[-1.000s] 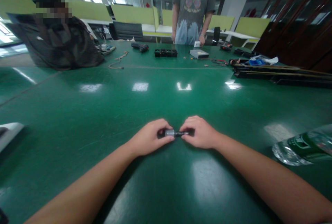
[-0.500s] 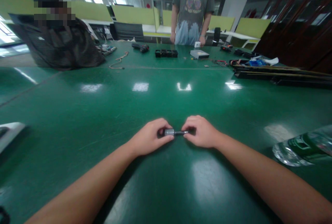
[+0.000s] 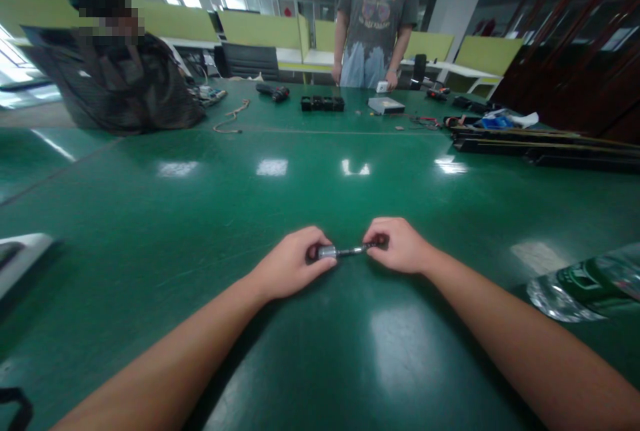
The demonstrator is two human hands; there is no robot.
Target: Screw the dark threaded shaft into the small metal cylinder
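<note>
Between my hands lies a small metal tool (image 3: pixel 328 252) with a thick silver barrel and a thin dark shaft reaching right. My left hand (image 3: pixel 295 263) is closed round the barrel, thumb below and fingers above. My right hand (image 3: pixel 400 245) pinches the far end of the thin shaft (image 3: pixel 353 251), where a small shiny piece shows at the fingertips; whether it is a separate part cannot be made out. Both hands are low over the green table (image 3: pixel 310 198).
A plastic bottle (image 3: pixel 590 284) lies at the right, a white-edged object (image 3: pixel 30 251) at the left. Farther back are a dark bag (image 3: pixel 135 91), a black block (image 3: pixel 323 104), a silver box (image 3: pixel 386 106) and long dark bars (image 3: pixel 540 144). A person (image 3: pixel 375 18) stands across the table.
My right hand has moved right and slightly away from me, farther from my left hand, and more of the thin shaft shows between them. My left hand has barely moved.
</note>
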